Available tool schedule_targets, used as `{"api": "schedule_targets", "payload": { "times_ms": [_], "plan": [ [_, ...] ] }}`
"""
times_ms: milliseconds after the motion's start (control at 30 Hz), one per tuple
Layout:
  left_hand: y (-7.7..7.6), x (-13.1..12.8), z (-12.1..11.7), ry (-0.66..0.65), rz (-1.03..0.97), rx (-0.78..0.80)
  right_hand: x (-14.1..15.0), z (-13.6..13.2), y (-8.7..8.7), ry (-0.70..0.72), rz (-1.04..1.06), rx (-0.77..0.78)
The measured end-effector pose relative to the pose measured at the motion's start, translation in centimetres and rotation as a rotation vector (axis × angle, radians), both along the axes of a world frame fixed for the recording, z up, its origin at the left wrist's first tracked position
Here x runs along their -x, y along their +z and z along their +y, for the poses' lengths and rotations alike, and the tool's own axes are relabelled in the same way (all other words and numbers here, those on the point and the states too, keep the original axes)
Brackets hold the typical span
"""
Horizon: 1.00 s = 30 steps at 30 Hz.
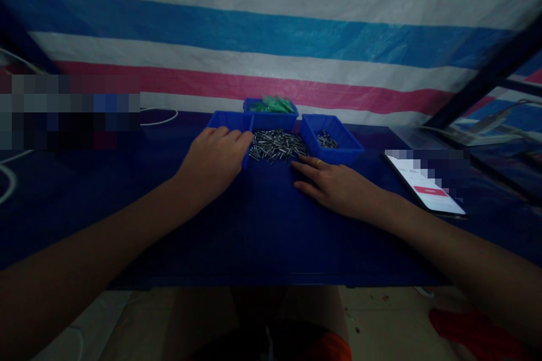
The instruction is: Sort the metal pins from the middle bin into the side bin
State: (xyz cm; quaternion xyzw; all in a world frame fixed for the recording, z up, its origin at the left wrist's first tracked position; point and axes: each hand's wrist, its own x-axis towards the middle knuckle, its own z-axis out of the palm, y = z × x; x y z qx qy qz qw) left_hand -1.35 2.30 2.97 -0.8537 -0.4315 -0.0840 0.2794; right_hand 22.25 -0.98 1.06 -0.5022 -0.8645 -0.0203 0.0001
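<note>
Metal pins [273, 146] were heaped on blue table [271, 225], between left bin [228, 119] and right bin [345, 152]. Left bin was clasped by left hand [214, 155], fingers curled. Right hand [336, 183] was laid open at heap's near-right edge. Green packets [277, 104] were held in rear bin [275, 121]; 3 bins noted.
</note>
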Motion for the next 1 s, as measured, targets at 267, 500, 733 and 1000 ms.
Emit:
{"api": "schedule_targets", "payload": {
  "times_ms": [267,500,733,1000],
  "plan": [
    [0.27,-0.21,-0.24,0.049,-0.004,-0.002,-0.25,0.46,0.01,0.024,-0.012,-0.024],
    [0.47,-0.10,-0.08,0.087,0.010,0.048,-0.44,0.78,-0.04,0.069,0.008,0.028],
    [0.45,-0.20,0.04,0.077,0.007,0.112,-0.62,1.01,-0.15,0.083,0.021,0.021],
    [0.23,-0.32,-0.56,0.042,-0.017,0.017,-0.46,0.92,0.14,0.053,0.038,0.031]
  ]
}}
